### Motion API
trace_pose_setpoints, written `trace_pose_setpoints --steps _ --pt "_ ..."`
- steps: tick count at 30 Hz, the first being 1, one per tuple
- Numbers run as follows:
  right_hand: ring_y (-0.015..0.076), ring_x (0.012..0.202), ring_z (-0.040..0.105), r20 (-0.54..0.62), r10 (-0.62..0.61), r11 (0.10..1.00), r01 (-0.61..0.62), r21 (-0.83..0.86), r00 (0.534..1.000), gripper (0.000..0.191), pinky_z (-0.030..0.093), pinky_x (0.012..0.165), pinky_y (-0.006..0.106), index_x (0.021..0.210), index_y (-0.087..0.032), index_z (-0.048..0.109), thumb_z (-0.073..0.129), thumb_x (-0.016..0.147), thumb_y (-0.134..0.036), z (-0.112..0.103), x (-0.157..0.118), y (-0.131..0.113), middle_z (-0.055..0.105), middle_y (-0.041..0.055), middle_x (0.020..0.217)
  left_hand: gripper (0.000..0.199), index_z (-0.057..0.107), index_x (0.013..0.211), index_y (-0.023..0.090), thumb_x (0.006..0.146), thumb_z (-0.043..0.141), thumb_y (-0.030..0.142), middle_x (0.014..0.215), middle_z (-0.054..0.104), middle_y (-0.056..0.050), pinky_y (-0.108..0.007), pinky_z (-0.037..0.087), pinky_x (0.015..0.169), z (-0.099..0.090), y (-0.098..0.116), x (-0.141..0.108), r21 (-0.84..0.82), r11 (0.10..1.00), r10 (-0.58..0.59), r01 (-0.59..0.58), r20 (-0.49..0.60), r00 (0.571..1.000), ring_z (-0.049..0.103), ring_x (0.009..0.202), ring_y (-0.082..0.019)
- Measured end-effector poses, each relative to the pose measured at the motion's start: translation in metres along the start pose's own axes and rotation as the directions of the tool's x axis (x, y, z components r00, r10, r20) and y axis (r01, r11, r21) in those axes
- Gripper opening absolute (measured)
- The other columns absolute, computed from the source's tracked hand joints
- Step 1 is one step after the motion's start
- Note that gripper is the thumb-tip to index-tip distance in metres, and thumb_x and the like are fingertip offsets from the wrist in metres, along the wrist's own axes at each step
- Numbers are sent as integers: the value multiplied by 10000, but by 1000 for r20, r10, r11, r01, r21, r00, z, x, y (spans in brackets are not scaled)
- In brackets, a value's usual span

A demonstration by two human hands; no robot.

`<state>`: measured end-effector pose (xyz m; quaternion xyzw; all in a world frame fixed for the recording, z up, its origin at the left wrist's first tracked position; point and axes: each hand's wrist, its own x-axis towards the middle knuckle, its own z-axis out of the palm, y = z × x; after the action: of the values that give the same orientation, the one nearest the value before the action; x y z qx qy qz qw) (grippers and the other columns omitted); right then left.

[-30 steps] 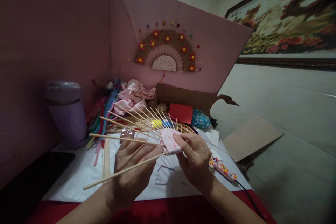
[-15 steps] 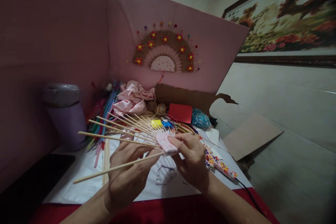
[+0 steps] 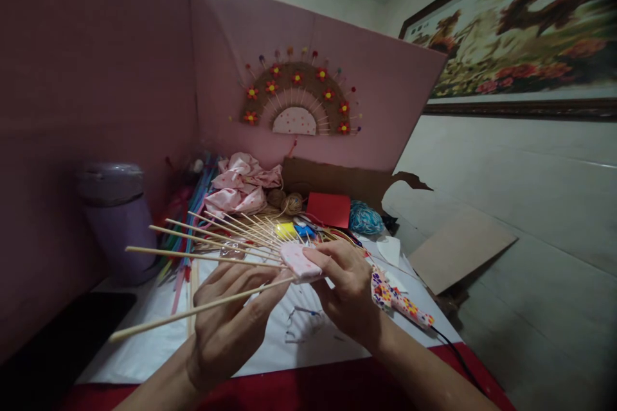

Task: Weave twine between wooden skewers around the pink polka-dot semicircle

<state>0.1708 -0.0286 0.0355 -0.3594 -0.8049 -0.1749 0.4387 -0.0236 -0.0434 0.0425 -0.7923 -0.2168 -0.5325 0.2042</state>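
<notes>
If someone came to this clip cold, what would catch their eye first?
Probably the brown arch dotted with red flowers, on the pink panel behind the table. Next, low in the middle, wooden sticks fan out from a pink dotted piece pinched in the right hand, the nearest crossing in front of the left hand. Then the large framed picture, upper right.
</notes>
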Motion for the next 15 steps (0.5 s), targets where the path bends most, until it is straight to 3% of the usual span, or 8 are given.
trace_pose_setpoints --steps 7,15 --pt "190 826 528 -74 -10 1000 10 -2 997 242 416 707 337 1013 -199 575 544 773 -196 -7 6 1 588 73 902 377 611 981 221 673 599 5 814 674 -35 -310 468 708 1 -2 9 -1 1000 -15 15 -70 997 609 808 -168" --pt "180 814 511 -91 110 994 -111 0 990 192 395 718 314 962 -200 603 560 781 -249 -13 31 9 584 52 882 304 633 939 213 700 572 35 840 651 -50 -308 464 676 11 -13 33 -117 973 -210 199 -83 974 587 772 -165"
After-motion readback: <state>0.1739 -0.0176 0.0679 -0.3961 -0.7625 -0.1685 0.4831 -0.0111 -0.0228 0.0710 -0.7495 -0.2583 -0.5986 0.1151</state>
